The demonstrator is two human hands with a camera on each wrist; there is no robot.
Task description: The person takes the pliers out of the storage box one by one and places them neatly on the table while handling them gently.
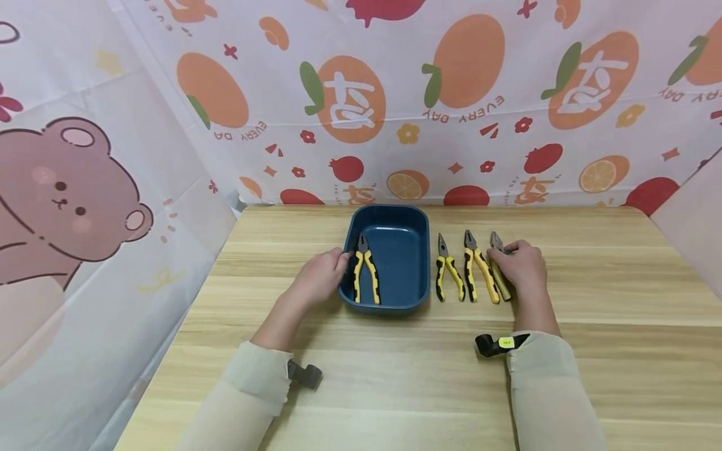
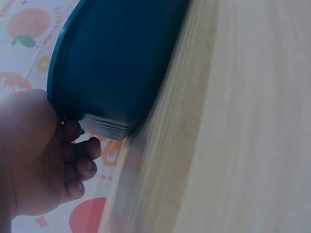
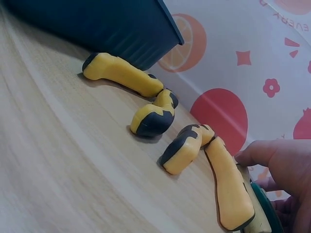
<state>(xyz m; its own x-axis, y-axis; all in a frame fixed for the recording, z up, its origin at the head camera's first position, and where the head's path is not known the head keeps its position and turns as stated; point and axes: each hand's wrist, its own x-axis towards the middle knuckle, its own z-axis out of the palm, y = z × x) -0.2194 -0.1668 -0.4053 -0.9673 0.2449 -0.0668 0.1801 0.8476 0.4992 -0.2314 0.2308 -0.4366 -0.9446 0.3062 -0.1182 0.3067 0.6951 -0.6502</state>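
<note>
Dark blue plastic is the tray (image 1: 402,269) in the centre of the frame, and one pair of yellow-and-black combination pliers (image 1: 363,246) lies inside it, near its left wall. By my judgement the work is only partly done: one tool is in the tray, and three are outside, in a row to the right of centre. These are the long-nose pliers (image 1: 443,252), the larger yellow-and-black pliers (image 1: 484,273) and, at the end, the worn pliers with olive and green handles (image 1: 500,280).

The two hands are well apart. From the lower left, the left hand (image 1: 318,275) reaches up and is clamped on the tray's left rim, thumb on top, other fingers curled outside. From the lower right, the right hand (image 1: 523,266) comes with its back upward; its fingers grip the worn pliers, which lie close beside the larger pair.
</note>
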